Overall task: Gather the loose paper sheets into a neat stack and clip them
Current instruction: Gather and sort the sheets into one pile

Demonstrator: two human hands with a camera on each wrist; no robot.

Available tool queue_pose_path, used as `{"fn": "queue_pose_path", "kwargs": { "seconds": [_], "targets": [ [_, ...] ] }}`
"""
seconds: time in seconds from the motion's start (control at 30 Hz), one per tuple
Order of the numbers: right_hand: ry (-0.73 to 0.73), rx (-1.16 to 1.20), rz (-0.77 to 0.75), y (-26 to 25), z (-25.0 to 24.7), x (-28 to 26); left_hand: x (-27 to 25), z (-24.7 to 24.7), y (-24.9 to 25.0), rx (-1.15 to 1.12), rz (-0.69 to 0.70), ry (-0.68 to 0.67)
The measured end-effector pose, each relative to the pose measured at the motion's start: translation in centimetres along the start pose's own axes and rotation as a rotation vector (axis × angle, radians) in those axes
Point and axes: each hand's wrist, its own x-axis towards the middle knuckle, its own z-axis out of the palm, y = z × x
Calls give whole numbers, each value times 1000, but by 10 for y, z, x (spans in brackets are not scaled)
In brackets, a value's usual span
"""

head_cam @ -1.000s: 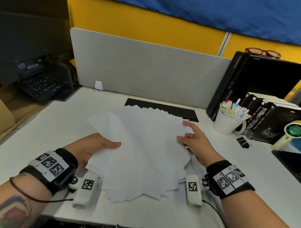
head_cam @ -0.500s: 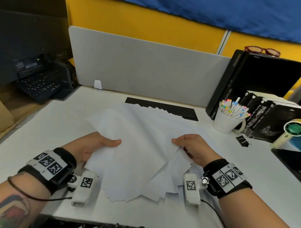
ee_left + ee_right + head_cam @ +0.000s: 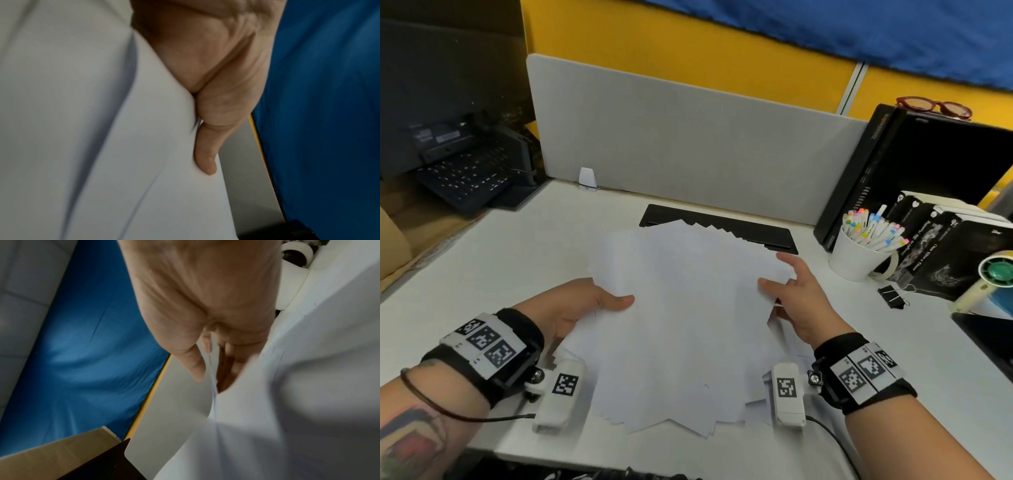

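A white mug of markers (image 3: pixel 859 253) stands at the right of the tabletop (image 3: pixel 482 260), with a black binder clip (image 3: pixel 892 296) just in front of it and black books (image 3: pixel 941 253) beside it. A grey divider panel (image 3: pixel 688 137) runs along the back, a black slot (image 3: pixel 719 229) at its foot. The fanned paper sheets (image 3: pixel 681 325) lie mid-tabletop between both hands. The left hand (image 3: pixel 582 308) grips their left edge, thumb on top. The right hand (image 3: pixel 796 301) holds the right edge, thumb over the sheets, fingers spread
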Motion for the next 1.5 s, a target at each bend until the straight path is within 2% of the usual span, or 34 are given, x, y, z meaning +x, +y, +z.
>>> {"fn": "queue_pose_path", "kwargs": {
  "seconds": [0.27, 0.43, 0.67, 0.8, 0.9, 0.93, 1.07, 1.17, 1.23, 1.33, 1.4, 1.5],
  "targets": [
    [63, -145, -30, 5, -5, 8, 2, -2, 1, -2, -2, -41],
    [55, -390, 71, 10, -6, 13, 1, 2, 1, -8, -18, -82],
    [-112, -687, 199, -1, -10, 4, 4, 2, 0, -31, 4, -82],
    [-237, -816, 186, -9, -6, -4, 3, 3, 1, -30, 15, -87],
    [-371, -767, 165, -13, -2, -12, 1, 4, 2, -36, 3, -83],
    [-350, -713, 151, -11, -1, -11, 3, 3, 1, -34, -1, -67],
    [1, -474, 26, 1, 1, 2, 3, 4, 2, -8, -10, 49],
    [114, -304, -34, 1, 0, 5, 2, 0, 2, -21, -44, -20],
    [85, -216, -41, -2, -2, 6, 1, 0, 3, -49, -51, -89],
    [-87, -195, -94, 0, -4, 7, -3, 6, 6, -95, -22, -103],
    [-150, -199, -106, 3, 0, 6, -4, 8, 5, -127, -14, -130],
    [-81, -14, -94, 4, 5, 6, 0, 7, 0, -94, 15, -124]
  ]
}}
